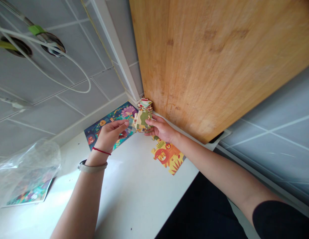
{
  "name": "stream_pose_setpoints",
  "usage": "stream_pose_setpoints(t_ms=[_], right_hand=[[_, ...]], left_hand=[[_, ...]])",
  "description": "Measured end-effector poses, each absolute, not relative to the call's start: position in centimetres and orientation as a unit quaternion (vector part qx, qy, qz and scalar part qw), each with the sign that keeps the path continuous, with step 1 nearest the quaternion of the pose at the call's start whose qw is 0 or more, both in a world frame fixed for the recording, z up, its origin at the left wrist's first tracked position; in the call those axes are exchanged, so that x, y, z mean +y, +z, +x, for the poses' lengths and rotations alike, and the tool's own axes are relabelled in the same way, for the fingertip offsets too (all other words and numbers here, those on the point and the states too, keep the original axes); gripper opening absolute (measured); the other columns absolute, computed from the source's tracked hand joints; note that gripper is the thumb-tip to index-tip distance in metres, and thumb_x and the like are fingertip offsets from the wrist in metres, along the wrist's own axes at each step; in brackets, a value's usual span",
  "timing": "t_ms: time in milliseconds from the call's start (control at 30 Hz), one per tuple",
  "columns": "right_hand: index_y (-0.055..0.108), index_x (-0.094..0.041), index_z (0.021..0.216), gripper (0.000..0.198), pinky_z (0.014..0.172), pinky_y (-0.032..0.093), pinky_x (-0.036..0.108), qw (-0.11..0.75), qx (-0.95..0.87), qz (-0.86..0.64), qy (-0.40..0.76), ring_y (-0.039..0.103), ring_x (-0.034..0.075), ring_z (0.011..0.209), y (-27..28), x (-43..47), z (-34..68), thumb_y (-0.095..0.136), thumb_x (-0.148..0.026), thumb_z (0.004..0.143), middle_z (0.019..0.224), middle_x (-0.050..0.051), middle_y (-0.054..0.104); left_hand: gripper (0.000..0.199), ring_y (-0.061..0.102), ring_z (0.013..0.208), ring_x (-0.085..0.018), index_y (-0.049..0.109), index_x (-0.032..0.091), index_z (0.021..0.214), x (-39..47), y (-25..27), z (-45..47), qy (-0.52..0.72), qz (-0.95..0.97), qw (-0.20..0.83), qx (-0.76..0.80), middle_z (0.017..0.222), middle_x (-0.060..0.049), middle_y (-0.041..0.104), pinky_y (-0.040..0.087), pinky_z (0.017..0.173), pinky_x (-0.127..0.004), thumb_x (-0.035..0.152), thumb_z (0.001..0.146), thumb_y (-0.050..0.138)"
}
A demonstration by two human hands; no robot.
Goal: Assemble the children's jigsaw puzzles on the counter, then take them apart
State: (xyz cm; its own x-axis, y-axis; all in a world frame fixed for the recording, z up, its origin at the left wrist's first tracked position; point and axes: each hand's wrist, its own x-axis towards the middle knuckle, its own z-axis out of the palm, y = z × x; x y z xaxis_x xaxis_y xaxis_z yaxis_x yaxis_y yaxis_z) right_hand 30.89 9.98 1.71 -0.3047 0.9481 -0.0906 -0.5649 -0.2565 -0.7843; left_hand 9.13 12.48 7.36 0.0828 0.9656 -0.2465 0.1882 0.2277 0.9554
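Note:
My right hand is closed round a stack of jigsaw puzzle pieces, its thumb resting on a green and cream top piece. Just left of the stack, my left hand has thumb and forefinger pinched together; whatever is between them, if anything, I cannot make out. Behind the held stack lies a pile of more puzzle pieces in the corner. A partly joined lion puzzle in orange and yellow lies below my right wrist. Under and beyond my left hand is a dark blue picture sheet with colourful animals.
A large wooden board leans along the wall at the right. At the left, clear plastic wrapping partly covers another colourful picture. White cable hangs from the tiled wall above the white table.

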Motion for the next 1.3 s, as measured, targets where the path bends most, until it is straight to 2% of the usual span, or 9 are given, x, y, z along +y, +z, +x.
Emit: stream_pose_setpoints(t_ms=[167, 300, 400, 533, 767, 1033, 1300], right_hand=[[0.062, -0.024, 0.105, 0.033, 0.064, 0.066, 0.027, 0.545, -0.301, -0.313, 0.717, 0.076, 0.016, 0.070, 1.5, 10.3, 30.9, 0.080, -0.033, 0.080, 0.090, -0.001, 0.076], [0.061, -0.023, 0.103, 0.031, 0.065, 0.065, 0.026, 0.569, -0.279, -0.324, 0.703, 0.076, 0.016, 0.070, 1.4, 10.6, 31.1, 0.080, -0.034, 0.081, 0.090, 0.000, 0.076], [0.060, -0.023, 0.101, 0.029, 0.067, 0.066, 0.028, 0.576, -0.275, -0.331, 0.695, 0.076, 0.016, 0.071, 1.4, 10.6, 31.1, 0.079, -0.035, 0.083, 0.090, 0.000, 0.076], [0.060, -0.023, 0.101, 0.026, 0.070, 0.066, 0.030, 0.581, -0.277, -0.338, 0.687, 0.076, 0.016, 0.071, 1.3, 10.7, 31.1, 0.078, -0.033, 0.085, 0.090, -0.001, 0.077], [0.060, -0.023, 0.101, 0.024, 0.070, 0.067, 0.031, 0.584, -0.276, -0.336, 0.686, 0.075, 0.015, 0.068, 1.2, 10.7, 31.0, 0.076, -0.031, 0.086, 0.090, -0.002, 0.076], [0.060, -0.024, 0.102, 0.027, 0.067, 0.067, 0.030, 0.580, -0.277, -0.330, 0.691, 0.076, 0.016, 0.068, 1.1, 10.8, 31.0, 0.078, -0.033, 0.084, 0.089, -0.002, 0.076], [0.060, -0.024, 0.100, 0.029, 0.066, 0.067, 0.030, 0.578, -0.279, -0.336, 0.690, 0.076, 0.016, 0.067, 1.2, 10.7, 31.0, 0.080, -0.035, 0.083, 0.089, -0.002, 0.076]], left_hand=[[0.062, 0.064, 0.058, -0.014, 0.078, 0.015, 0.088, 12.9, 7.8, 8.1, 0.310, 0.557, 0.471, 0.610, 0.062, 0.000, 0.067, 0.051, 0.056, -0.024, 0.059, 0.046, 0.091], [0.058, 0.063, 0.056, -0.014, 0.076, 0.016, 0.082, 12.9, 8.2, 7.5, 0.275, 0.573, 0.459, 0.621, 0.061, -0.002, 0.068, 0.047, 0.052, -0.022, 0.061, 0.047, 0.089], [0.054, 0.063, 0.056, -0.015, 0.076, 0.017, 0.079, 12.9, 8.1, 7.2, 0.208, 0.602, 0.480, 0.603, 0.061, -0.003, 0.070, 0.044, 0.050, -0.022, 0.062, 0.052, 0.087], [0.049, 0.064, 0.059, -0.015, 0.076, 0.017, 0.078, 12.6, 7.3, 7.8, 0.151, 0.638, 0.495, 0.571, 0.065, -0.005, 0.072, 0.046, 0.054, -0.024, 0.062, 0.059, 0.082], [0.031, 0.063, 0.058, -0.015, 0.075, 0.019, 0.079, 11.3, 5.5, 10.8, 0.088, 0.672, 0.505, 0.534, 0.061, -0.002, 0.070, 0.047, 0.057, -0.025, 0.048, 0.073, 0.073], [0.037, 0.054, 0.055, -0.015, 0.076, 0.019, 0.080, 10.6, 3.3, 11.8, 0.062, 0.730, 0.491, 0.471, 0.058, 0.000, 0.064, 0.043, 0.058, -0.027, 0.054, 0.076, 0.066], [0.037, 0.058, 0.056, -0.018, 0.076, 0.021, 0.081, 10.7, 3.4, 11.8, 0.065, 0.745, 0.439, 0.498, 0.059, 0.000, 0.064, 0.043, 0.060, -0.029, 0.055, 0.079, 0.060]])
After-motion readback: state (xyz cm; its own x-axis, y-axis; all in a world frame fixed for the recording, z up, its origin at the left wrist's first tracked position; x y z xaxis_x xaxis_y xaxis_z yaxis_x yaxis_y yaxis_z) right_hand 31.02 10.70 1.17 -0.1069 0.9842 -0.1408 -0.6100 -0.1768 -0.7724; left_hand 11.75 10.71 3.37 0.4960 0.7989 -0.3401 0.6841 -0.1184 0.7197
